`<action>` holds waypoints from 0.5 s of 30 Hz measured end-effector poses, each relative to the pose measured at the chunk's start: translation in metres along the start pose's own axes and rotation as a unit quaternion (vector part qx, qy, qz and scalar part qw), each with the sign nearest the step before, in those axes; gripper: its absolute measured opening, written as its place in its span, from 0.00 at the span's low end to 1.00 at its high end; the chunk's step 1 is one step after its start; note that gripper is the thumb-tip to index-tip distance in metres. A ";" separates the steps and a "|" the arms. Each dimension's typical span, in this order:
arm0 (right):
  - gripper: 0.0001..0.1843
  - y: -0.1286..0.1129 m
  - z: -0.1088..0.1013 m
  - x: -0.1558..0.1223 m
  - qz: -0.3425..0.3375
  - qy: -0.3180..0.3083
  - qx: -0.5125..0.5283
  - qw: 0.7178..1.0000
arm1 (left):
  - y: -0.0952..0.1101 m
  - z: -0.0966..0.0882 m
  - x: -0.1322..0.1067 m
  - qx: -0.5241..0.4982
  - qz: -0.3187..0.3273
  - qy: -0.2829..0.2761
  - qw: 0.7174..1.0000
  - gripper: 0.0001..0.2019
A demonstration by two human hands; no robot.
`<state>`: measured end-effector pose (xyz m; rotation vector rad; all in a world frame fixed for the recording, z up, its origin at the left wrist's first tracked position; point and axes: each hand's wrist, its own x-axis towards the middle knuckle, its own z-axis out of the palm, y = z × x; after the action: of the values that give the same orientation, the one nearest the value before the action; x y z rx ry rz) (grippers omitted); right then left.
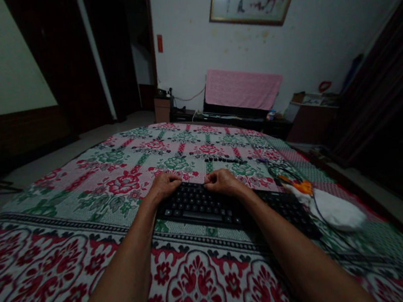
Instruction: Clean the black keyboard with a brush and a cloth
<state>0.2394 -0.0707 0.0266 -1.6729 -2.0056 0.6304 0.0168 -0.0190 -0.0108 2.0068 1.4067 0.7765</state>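
Note:
A black keyboard lies on the flowered bedspread in front of me. My left hand is closed at its upper left edge, thumb and fingertips against the keyboard. Over the top row, my right hand has thumb and fingers pinched together. Whatever is between those fingertips is too small and dark to make out. My right forearm crosses the keyboard and hides part of it; its number pad shows to the right. Beyond my hands, a row of small black pieces like keycaps lies on the bedspread.
To the right of the keyboard lie a white bag-like bundle, an orange item and dark cables. The bedspread spans the bed. Past its far edge stand a low dark cabinet and a pink cloth draped over something.

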 end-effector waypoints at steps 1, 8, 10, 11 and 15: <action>0.06 -0.001 -0.001 0.000 -0.003 -0.006 -0.015 1.000 | 0.000 0.000 0.000 -0.002 0.002 0.001 1.000 0.16; 0.05 -0.004 -0.005 0.006 0.007 -0.040 -0.023 0.999 | 0.002 -0.001 0.000 -0.002 0.002 0.001 1.000 0.15; 0.04 -0.006 -0.006 0.009 0.019 -0.059 -0.020 0.998 | 0.000 -0.001 0.001 -0.004 0.006 0.000 1.000 0.15; 0.04 -0.007 -0.007 0.009 0.026 -0.068 -0.019 0.997 | 0.000 -0.001 0.001 -0.003 0.008 0.000 1.000 0.15; 0.05 -0.012 -0.011 0.013 0.042 -0.079 -0.021 0.996 | -0.002 0.000 0.001 0.006 0.013 0.002 1.000 0.16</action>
<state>0.2348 -0.0596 0.0426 -1.7892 -2.0786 0.7759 0.0159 -0.0171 -0.0118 2.0380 1.3932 0.7860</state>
